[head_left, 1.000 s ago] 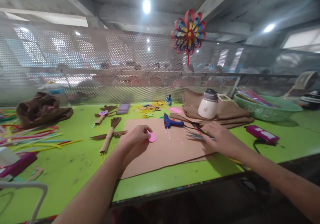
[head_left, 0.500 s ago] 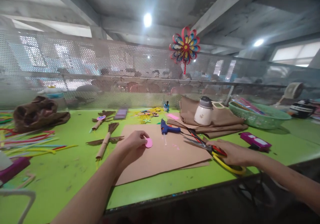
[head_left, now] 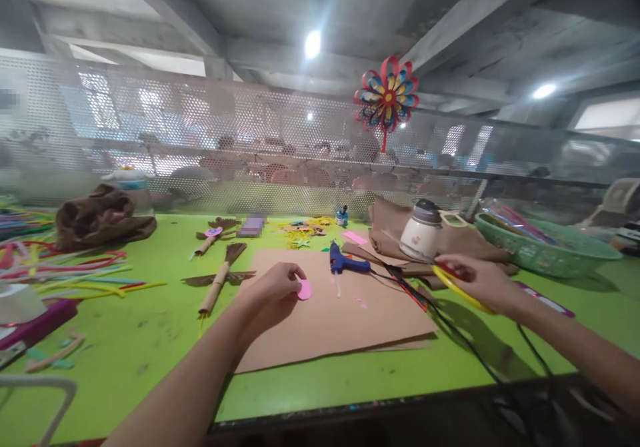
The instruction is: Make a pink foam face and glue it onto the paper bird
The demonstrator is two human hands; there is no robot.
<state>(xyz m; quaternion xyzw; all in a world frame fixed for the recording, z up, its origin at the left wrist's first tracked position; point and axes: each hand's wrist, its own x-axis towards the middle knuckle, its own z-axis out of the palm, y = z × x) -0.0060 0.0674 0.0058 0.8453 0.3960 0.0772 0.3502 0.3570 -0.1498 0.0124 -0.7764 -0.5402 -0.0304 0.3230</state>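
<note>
My left hand (head_left: 280,284), closed in a pinch, holds a pink oval paper piece (head_left: 304,290) just over a brown paper sheet (head_left: 325,334). My right hand (head_left: 475,277) grips scissors by their red and yellow handles (head_left: 453,280), raised off the table beside a white jar with a grey lid (head_left: 421,230). Their blades can hardly be made out. A blue glue gun (head_left: 345,262) lies at the sheet's back edge, its nozzle pointing toward me. Small pink scraps (head_left: 360,302) rest on the sheet. Left of it lies a rolled brown paper figure with wings (head_left: 217,287).
Another small paper figure (head_left: 213,234) lies farther back. Colourful pipe cleaners (head_left: 100,280) and a brown cloth bundle (head_left: 100,217) are at left. Folded brown material (head_left: 385,224) and a green basket (head_left: 550,250) stand back right. A black cable (head_left: 465,340) crosses the front right.
My right hand has lifted the scissors up from the sheet's right edge toward the jar. The left hand keeps its pinch on the pink paper. The whole view has shifted slightly.
</note>
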